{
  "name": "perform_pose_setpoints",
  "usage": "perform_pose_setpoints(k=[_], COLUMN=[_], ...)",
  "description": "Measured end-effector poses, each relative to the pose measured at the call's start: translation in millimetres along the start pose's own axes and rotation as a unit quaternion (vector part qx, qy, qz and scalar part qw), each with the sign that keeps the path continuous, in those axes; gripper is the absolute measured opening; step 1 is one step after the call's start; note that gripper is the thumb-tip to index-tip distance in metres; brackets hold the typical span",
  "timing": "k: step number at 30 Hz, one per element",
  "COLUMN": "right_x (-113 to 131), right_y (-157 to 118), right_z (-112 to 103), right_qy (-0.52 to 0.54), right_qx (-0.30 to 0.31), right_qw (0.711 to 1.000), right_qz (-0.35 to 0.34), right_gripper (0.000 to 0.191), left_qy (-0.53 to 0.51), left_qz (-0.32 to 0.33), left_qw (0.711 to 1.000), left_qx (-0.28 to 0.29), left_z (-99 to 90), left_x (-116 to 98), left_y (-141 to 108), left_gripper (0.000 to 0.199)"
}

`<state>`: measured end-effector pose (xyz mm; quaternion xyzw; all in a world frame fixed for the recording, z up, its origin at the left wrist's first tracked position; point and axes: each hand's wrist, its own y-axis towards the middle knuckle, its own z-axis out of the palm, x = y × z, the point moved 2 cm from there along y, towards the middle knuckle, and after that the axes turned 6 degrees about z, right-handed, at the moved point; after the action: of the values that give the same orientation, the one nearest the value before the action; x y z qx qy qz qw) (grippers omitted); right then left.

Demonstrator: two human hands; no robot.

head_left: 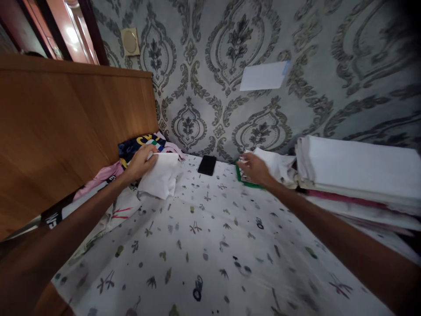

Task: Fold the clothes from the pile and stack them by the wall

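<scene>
My left hand (143, 162) is closed on the upper left edge of a white cloth (161, 177), which hangs down over the bed sheet. Beside that hand, against the wooden board, lies a heap of clothes with a navy garment (127, 150) bearing yellow letters. On the other side, my right hand (255, 170) has its fingers curled at a small folded pile with a green cloth (251, 184) at the bottom. What those fingers grip is hidden. A white folded cloth (271, 160) lies just behind and beside the right hand.
A black phone-like object (207, 165) lies near the wall between my hands. A tall stack of folded white linen (362, 164) stands at the right. The wooden board (75, 118) borders the left side. A patterned sheet (210, 237) covers the bed.
</scene>
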<state>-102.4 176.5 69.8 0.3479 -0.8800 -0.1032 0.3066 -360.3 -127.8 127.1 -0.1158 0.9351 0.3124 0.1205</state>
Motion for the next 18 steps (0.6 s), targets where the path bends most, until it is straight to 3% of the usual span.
perform_pose_setpoints(k=[1,2,4,5,7,9,11,15,18], right_x=[26,53,106,127,155,165,165,157,151], right_y=[-18,-36,-68,-79,-92,-98,-103,-125,-141], right_z=[9,16,20,16,0,-25,-53,-108,-149], right_qy=[0.041,0.156,0.338,0.397,0.455,0.459,0.441,0.404,0.377], right_qx=[0.05,0.132,0.251,0.278,0.302,0.293,0.265,0.175,0.063], right_qw=[0.998,0.978,0.903,0.869,0.834,0.835,0.854,0.891,0.916], right_qz=[-0.025,-0.051,-0.088,-0.096,-0.083,-0.074,-0.079,-0.109,-0.122], right_gripper=[0.037,0.049,0.076,0.078,0.058,0.041,0.038,0.032,0.027], left_qy=[-0.018,-0.039,-0.088,-0.116,-0.189,-0.28,-0.359,-0.401,-0.379], left_qz=[0.038,0.073,0.132,0.154,0.173,0.155,0.117,0.06,0.069], left_qw=[0.999,0.996,0.986,0.98,0.966,0.946,0.921,0.868,0.824], left_qx=[0.011,0.023,0.041,0.044,0.044,0.054,0.093,0.288,0.416], left_z=[-0.6,-1.4,-3.9,-5.7,-10.1,-13.4,-13.4,-2.3,8.7], left_x=[-17,-35,-68,-82,-101,-110,-114,-128,-137], left_y=[-2,-4,-6,-7,-7,-9,-13,-36,-57], left_gripper=[0.017,0.02,0.024,0.024,0.025,0.028,0.031,0.037,0.03])
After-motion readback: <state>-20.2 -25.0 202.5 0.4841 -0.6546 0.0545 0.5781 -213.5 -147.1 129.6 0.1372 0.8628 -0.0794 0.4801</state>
